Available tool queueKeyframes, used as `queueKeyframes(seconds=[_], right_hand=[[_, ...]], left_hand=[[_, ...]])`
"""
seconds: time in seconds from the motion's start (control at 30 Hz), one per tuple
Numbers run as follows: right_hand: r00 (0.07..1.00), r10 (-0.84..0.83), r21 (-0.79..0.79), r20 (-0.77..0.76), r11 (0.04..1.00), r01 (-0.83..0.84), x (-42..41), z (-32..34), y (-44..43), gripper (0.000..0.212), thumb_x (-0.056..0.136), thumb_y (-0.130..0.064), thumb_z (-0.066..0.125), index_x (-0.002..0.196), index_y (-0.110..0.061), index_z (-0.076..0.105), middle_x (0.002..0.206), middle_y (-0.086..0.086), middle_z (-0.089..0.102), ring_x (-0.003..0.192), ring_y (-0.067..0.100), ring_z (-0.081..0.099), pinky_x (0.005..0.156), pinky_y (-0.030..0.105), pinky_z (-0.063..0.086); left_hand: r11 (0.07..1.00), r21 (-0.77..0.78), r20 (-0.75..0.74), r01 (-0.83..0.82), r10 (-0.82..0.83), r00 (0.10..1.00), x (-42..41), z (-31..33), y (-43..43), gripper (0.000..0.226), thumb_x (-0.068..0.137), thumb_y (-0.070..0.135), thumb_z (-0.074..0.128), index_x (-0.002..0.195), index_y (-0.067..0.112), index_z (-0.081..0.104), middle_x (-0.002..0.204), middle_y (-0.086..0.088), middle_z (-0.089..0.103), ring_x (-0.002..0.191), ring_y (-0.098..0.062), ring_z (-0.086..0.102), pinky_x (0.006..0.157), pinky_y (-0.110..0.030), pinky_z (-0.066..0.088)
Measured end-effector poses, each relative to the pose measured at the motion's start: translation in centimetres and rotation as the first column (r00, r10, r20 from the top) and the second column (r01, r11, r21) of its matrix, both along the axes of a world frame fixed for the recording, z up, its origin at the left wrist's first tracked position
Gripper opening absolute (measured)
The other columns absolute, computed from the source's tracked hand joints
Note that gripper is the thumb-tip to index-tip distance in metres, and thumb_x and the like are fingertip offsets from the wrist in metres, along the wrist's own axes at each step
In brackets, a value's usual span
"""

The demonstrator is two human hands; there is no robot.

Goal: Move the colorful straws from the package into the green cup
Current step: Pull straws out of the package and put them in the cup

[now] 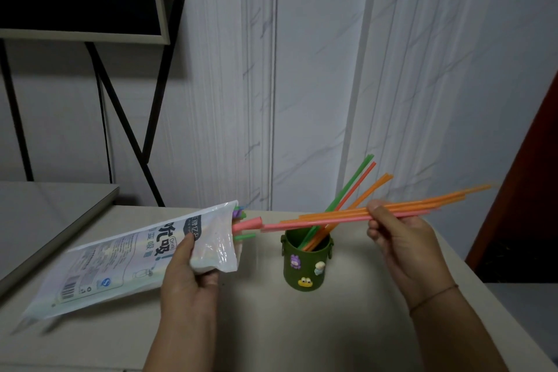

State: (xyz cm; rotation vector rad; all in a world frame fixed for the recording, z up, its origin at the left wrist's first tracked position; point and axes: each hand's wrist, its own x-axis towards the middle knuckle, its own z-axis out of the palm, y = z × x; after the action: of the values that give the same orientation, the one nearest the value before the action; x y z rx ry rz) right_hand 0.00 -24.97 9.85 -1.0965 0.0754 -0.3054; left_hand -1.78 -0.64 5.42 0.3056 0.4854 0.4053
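A pale table (347,326) meets a white, marble-veined wall (317,69). The left hand (187,275) grips the package (120,260) near its open mouth. The right hand (398,238) pinches a bundle of orange and pink straws (332,216), held level just above the green cup (306,263), which holds several more.

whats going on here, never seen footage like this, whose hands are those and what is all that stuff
No machine here: a camera worn on a person's head looks down at their own two hands. The left hand grips a plastic package over the pale table, straw ends poking from its mouth. The right hand pinches a bundle of orange and pink straws, held roughly level above the green cup. A few green and orange straws already lean in that cup.
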Motion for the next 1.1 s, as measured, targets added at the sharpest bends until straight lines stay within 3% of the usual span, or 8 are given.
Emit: queueKeyframes(seconds=[0.1,0.17,0.27,0.4,0.53,0.73,0.83,1.1], right_hand=[[0.996,-0.079,-0.065,0.03,0.995,0.081,0.0,0.6,-1.7,0.005,0.085,-0.001,0.06,0.081,-0.003,0.063,0.065,0.006,0.053,0.044,0.002,0.051,0.046,0.011,0.047],[0.99,-0.126,-0.136,0.06,0.982,0.133,0.1,0.8,-2.8,0.004,0.084,-0.003,0.062,0.081,-0.005,0.063,0.065,0.007,0.054,0.044,0.002,0.052,0.047,0.011,0.047],[0.979,-0.177,-0.235,0.104,0.952,0.197,0.1,0.9,-3.7,0.004,0.082,-0.006,0.066,0.079,-0.009,0.065,0.064,0.008,0.057,0.044,0.002,0.053,0.048,0.012,0.049],[0.97,-0.208,-0.314,0.122,0.919,0.237,0.3,0.7,-4.0,0.006,0.08,-0.009,0.069,0.076,-0.013,0.066,0.062,0.007,0.059,0.044,0.002,0.055,0.049,0.012,0.05],[0.968,-0.219,-0.325,0.124,0.912,0.249,0.3,0.6,-3.9,0.009,0.081,-0.009,0.068,0.074,-0.015,0.066,0.062,0.007,0.059,0.043,0.003,0.054,0.05,0.013,0.051],[0.968,-0.222,-0.327,0.121,0.911,0.25,0.4,0.4,-4.1,0.009,0.081,-0.009,0.068,0.076,-0.015,0.065,0.063,0.008,0.06,0.043,0.002,0.055,0.049,0.012,0.051],[0.967,-0.23,-0.32,0.113,0.913,0.254,0.5,0.4,-4.3,0.01,0.081,-0.008,0.068,0.075,-0.015,0.065,0.064,0.007,0.06,0.047,0.006,0.056,0.048,0.012,0.051],[0.973,-0.198,-0.429,0.12,0.873,0.231,1.0,-0.1,-3.1,0.011,0.081,-0.009,0.068,0.072,-0.015,0.065,0.06,0.004,0.059,0.051,0.013,0.052,0.048,0.015,0.048]], left_hand=[[1.0,0.026,0.019,0.007,-0.008,1.0,0.1,-0.3,0.1,0.036,0.091,0.008,0.061,0.125,0.018,0.058,0.1,0.003,0.069,0.072,-0.007,0.072,0.047,-0.031,0.058],[0.999,0.036,0.02,0.009,-0.01,1.0,0.2,-0.4,0.0,0.04,0.091,0.009,0.06,0.13,0.017,0.057,0.098,0.004,0.068,0.07,-0.006,0.07,0.054,-0.028,0.06],[0.999,0.053,0.016,0.008,-0.009,1.0,0.3,-0.5,-0.2,0.036,0.091,0.007,0.061,0.126,0.017,0.057,0.097,0.003,0.068,0.068,-0.006,0.071,0.051,-0.028,0.059],[0.998,0.07,-0.002,0.011,-0.011,1.0,0.3,-0.5,-0.4,0.042,0.089,0.007,0.062,0.13,0.016,0.057,0.114,0.001,0.069,0.089,-0.008,0.067,0.067,-0.032,0.059],[0.997,0.076,0.005,0.015,-0.016,1.0,0.3,-0.5,-0.4,0.045,0.089,0.008,0.063,0.132,0.016,0.056,0.101,0.003,0.068,0.087,-0.008,0.066,0.064,-0.031,0.059],[0.996,0.086,0.006,0.012,-0.013,1.0,0.2,-0.5,-0.5,0.044,0.089,0.008,0.063,0.132,0.016,0.056,0.107,0.003,0.069,0.088,-0.008,0.067,0.068,-0.032,0.058],[0.996,0.082,0.011,0.014,-0.015,1.0,0.2,-0.5,-0.5,0.044,0.089,0.008,0.063,0.132,0.016,0.056,0.121,-0.001,0.068,0.099,-0.01,0.067,0.071,-0.036,0.057],[0.998,0.061,0.003,0.024,-0.024,1.0,0.1,-0.3,-0.9,0.047,0.088,0.008,0.064,0.134,0.015,0.056,0.126,-0.001,0.066,0.106,-0.013,0.066,0.071,-0.037,0.058]])
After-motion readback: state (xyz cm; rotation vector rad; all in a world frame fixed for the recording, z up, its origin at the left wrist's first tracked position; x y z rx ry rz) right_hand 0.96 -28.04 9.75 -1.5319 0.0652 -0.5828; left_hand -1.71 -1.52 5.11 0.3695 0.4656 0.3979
